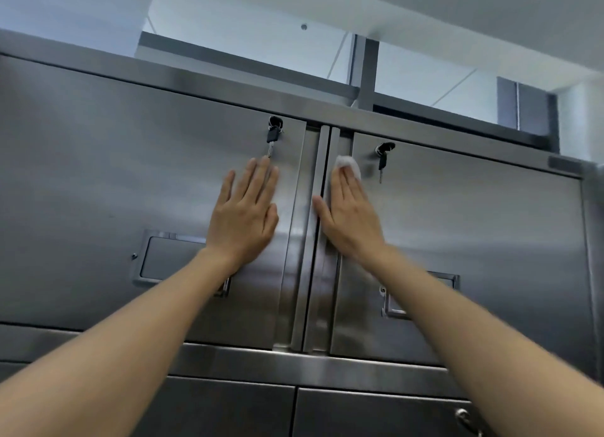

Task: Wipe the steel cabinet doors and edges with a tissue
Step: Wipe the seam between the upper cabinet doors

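Both your arms are up and reaching for the upper cabinet, centre of the frame. Your left hand (245,208) lies flat on the left door (114,175), fingers straight and spread, holding nothing — it looks like a brace, fingertips just below the key (273,136) hanging from that door's lock.

Your right hand (348,213) is the working one. Its fingers are straight too, pressing the white tissue (349,164) flat against the inner edge of the right door (474,240), and the tissue peeks out past your fingertips, just left of the second key (383,159). Your thumb reaches across toward the centre post (318,208) between the doors.

Here's what matters for the next stroke: that door edge runs long and upright, from near the top rail down to the bottom of the frame's middle, and the tissue sits near its upper end. So most of the edge lies below your right hand, in line with your forearm — a pull down along that strip looks the natural move. Mind the dangling key beside the tissue; a sideways sweep could catch it.
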